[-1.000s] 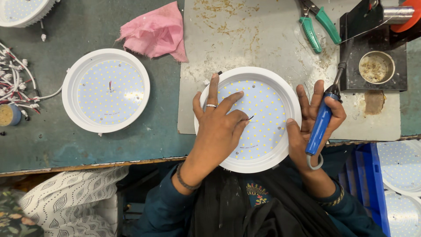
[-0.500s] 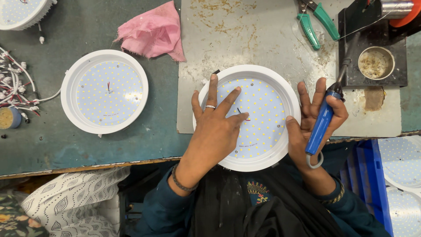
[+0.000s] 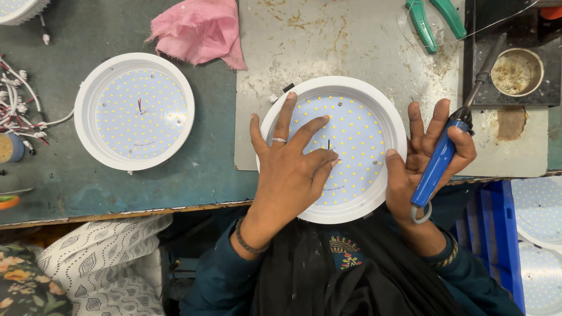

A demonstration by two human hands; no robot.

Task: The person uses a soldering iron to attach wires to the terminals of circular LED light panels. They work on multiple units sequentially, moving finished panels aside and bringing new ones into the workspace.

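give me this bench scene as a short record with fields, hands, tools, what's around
left hand: spread flat on the round white LED panel light, fingertips by the short wires at its centre
right hand: holds a blue-handled soldering iron, tip pointing up and away; thumb rests on the panel's rim
surface: grey metal sheet on a green bench
left of panel: second LED panel light, pink cloth, bundle of white wires
upper right: green-handled pliers, round tin
lower right: blue crate

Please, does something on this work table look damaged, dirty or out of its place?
The grey metal sheet under the round LED panel is stained with brown marks. A pink cloth lies crumpled, partly overlapping the sheet's edge. Nothing looks broken.
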